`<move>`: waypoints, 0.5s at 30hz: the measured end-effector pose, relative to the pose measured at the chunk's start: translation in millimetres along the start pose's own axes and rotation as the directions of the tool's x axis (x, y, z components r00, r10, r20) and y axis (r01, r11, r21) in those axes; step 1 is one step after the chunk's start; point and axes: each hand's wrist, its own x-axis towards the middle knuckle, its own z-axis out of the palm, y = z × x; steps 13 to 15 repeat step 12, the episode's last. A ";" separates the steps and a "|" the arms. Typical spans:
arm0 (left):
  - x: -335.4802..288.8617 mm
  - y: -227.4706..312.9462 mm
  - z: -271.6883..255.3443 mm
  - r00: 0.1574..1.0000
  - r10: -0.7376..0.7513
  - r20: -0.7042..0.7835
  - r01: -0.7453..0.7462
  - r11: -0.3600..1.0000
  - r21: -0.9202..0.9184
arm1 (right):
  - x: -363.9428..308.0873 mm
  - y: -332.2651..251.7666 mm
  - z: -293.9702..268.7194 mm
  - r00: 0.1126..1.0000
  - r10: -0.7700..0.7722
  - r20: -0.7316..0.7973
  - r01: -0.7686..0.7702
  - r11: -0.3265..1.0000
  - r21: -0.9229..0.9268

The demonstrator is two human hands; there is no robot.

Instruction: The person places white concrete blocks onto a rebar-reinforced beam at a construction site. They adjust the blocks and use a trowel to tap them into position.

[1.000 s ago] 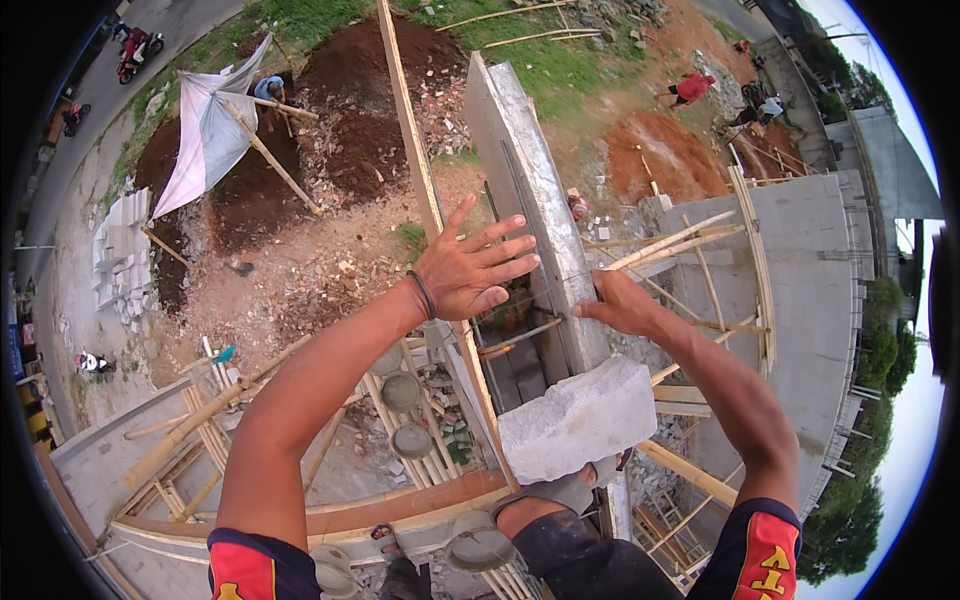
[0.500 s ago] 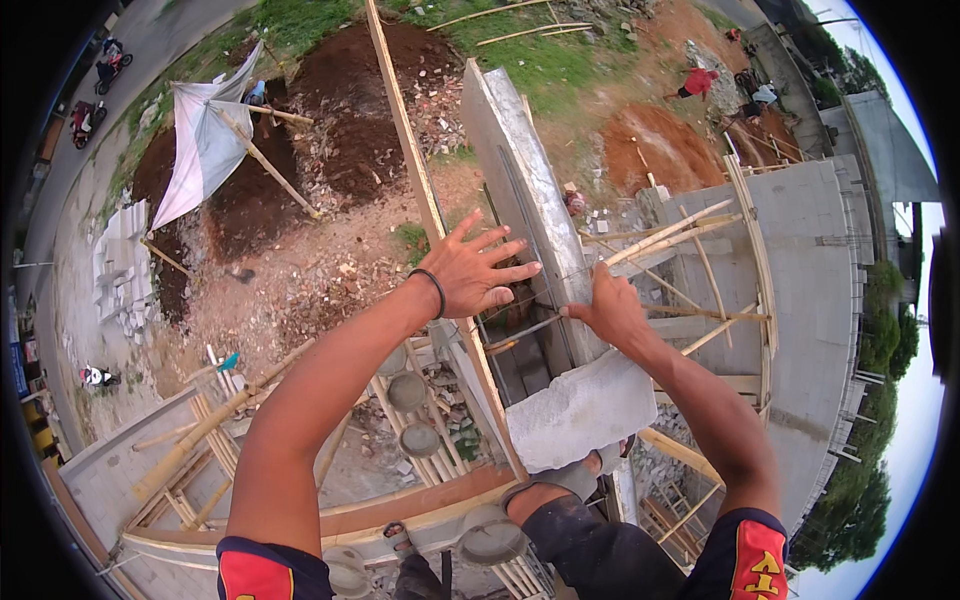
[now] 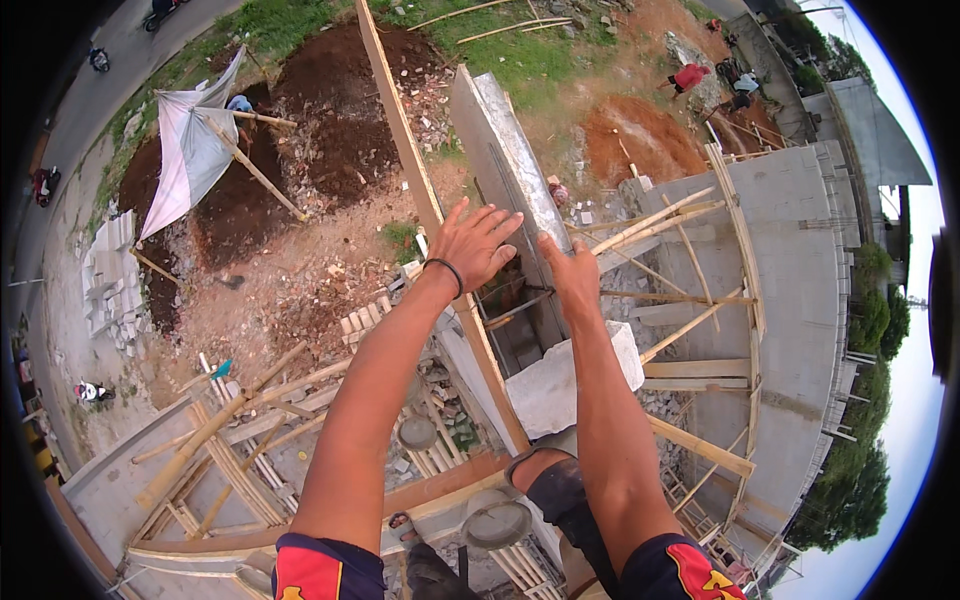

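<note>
I look down from high on a building site. My left hand point(image 3: 478, 243), with a black band at the wrist, has its fingers spread and lies against the top of a narrow grey concrete wall point(image 3: 497, 140), next to a long slanting wooden plank point(image 3: 402, 130). My right hand point(image 3: 570, 275) rests flat on the same wall top, thumb raised, close beside the left hand. A pale grey building block point(image 3: 555, 390) sits under my right forearm, above my bent knee point(image 3: 545, 480). Neither hand holds anything.
Bamboo scaffold poles point(image 3: 660, 215) cross a grey block wall point(image 3: 790, 260) at the right. Wooden formwork and round buckets point(image 3: 495, 522) lie below. Far down are red earth mounds point(image 3: 345, 140), a white tarp shelter point(image 3: 190, 150), stacked blocks point(image 3: 105, 270) and a road with motorbikes.
My right hand has moved left off the block's upper edge onto the wall top, close to my left hand. The left hand has stayed almost where it was.
</note>
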 end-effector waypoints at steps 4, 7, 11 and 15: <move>-0.7 -2.8 3.3 0.996 0.000 -0.090 0.000 1.000 -0.003 | -11.5 -9.9 17.9 0.989 -0.032 -0.146 -0.009 0.962 -0.271; 3.5 0.4 2.9 0.991 0.019 -0.135 -0.022 1.000 -0.019 | -12.4 -2.2 26.3 0.972 -0.110 -0.206 0.036 0.942 -0.334; 4.7 0.6 -0.8 0.996 -0.017 -0.082 0.019 0.999 0.031 | -13.1 6.6 18.9 0.978 -0.173 -0.115 0.126 0.935 -0.331; 4.4 1.7 -1.9 0.998 -0.023 -0.063 0.025 0.999 0.026 | -12.4 10.9 15.9 0.980 -0.185 -0.079 0.154 0.943 -0.294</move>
